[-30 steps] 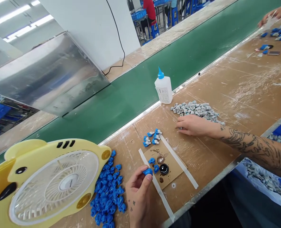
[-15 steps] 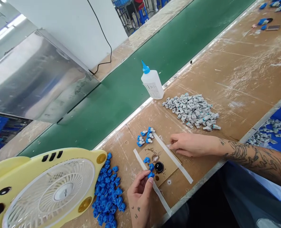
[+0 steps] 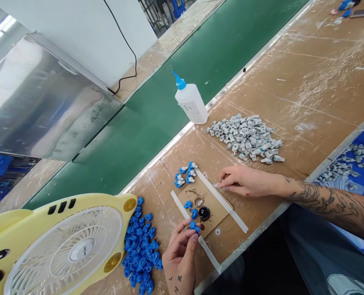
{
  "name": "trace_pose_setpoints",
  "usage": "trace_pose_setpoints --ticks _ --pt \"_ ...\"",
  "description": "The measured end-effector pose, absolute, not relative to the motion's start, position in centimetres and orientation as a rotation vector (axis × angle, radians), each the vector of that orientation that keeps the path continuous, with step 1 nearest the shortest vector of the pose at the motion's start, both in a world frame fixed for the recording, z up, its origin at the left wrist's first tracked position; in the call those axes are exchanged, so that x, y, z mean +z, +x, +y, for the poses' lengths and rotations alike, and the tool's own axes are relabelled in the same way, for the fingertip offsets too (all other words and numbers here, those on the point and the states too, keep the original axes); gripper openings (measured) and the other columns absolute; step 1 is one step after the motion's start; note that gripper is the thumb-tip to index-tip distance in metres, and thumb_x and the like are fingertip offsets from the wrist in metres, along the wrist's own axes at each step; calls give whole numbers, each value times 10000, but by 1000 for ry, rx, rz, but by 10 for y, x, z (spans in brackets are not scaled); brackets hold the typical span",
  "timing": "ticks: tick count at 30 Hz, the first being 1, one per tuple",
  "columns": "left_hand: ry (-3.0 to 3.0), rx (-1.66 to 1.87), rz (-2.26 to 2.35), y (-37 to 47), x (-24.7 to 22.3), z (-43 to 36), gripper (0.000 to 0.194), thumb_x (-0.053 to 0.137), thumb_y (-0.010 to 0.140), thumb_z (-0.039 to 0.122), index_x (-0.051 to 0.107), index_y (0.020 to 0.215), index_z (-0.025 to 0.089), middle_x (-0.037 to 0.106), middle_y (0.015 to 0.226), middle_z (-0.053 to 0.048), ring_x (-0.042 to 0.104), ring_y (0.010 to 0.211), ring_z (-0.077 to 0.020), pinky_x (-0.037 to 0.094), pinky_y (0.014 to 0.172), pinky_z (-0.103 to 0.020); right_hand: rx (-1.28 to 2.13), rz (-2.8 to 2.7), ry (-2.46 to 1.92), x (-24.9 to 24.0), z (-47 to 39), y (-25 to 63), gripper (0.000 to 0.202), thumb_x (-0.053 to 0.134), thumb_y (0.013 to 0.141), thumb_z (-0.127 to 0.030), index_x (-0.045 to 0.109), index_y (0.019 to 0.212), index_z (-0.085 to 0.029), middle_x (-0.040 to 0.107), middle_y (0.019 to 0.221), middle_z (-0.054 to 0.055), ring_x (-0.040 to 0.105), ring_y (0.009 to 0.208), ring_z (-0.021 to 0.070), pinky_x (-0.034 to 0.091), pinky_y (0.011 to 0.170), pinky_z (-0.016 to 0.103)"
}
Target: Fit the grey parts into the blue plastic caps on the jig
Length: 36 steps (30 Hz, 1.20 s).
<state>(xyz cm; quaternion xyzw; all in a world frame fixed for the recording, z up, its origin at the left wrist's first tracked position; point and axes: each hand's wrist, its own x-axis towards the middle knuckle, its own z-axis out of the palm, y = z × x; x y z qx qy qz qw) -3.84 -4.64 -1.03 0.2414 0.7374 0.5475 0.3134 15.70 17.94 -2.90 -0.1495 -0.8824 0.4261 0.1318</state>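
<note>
Pinched blue piece [image 3: 194,227] in fingers of left hand [image 3: 181,254], pale piece [image 3: 217,185] in right hand [image 3: 248,180]; couldn't read label [image 3: 192,110] on bottle [image 3: 192,95], upper centre.

I can make out a small blue piece [image 3: 194,228] in the lower middle of the frame, pinched clear of the worktop in the left hand [image 3: 181,252], its exposed end slanting down to the right. Right of centre, lower half, I see a small pale piece [image 3: 217,185] at the fingertips of the right hand [image 3: 246,180], mostly hidden; I can't tell its shape.
</note>
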Motion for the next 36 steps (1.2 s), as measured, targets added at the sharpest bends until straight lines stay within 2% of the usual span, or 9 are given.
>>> trace_pose_setpoints --ticks 5,8,12,17,25,30,36 --pt "642 1446 1988 -30 -14 -39 307 884 651 393 808 876 198 770 916 -104 754 823 -239 632 738 -323 1313 -2479 -451 -29 178 158 238 635 894 -80 775 1068 -162 740 993 77 683 906 177 509 858 265" --pt "844 1362 2120 -28 -14 -37 232 836 707 375 812 865 208 770 957 -100 747 861 -237 624 734 -307 1291 -2470 -459 -33 175 156 175 663 882 -71 789 966 -158 730 963 71 681 872 163 502 823 246" --pt "1100 1123 2264 -28 -14 -35 231 787 751 342 817 958 245 779 907 -73 725 748 -205 603 735 -320 1163 -2531 -376 -38 173 157 168 625 942 -131 789 919 -163 689 892 69 646 791 148 483 740 238" --pt "1193 1034 2295 -27 -16 -31 234 785 743 356 822 957 269 779 837 -62 711 660 -199 582 647 -299 1054 -2590 -318 -40 174 157 174 604 969 -168 774 938 -155 661 867 68 627 788 158 468 726 249" --pt "1186 980 2283 -28 -13 -26 211 783 728 344 831 925 286 776 844 -63 716 669 -203 594 704 -318 1034 -2616 -270 -41 174 157 174 594 972 -167 768 957 -160 669 887 69 632 785 162 478 729 262" --pt "782 1211 2232 -29 -10 -29 317 852 653 410 826 906 221 793 860 -81 734 709 -214 605 652 -302 1196 -2414 -295 -37 172 157 161 631 961 -190 783 953 -140 724 891 91 671 796 160 503 736 248" --pt "310 1672 1963 -19 -10 -18 454 944 475 490 784 766 180 757 693 -57 691 577 -172 584 547 -269 1627 -1863 -517 -23 139 135 263 705 913 -398 810 879 -160 769 783 56 692 676 137 522 624 213"
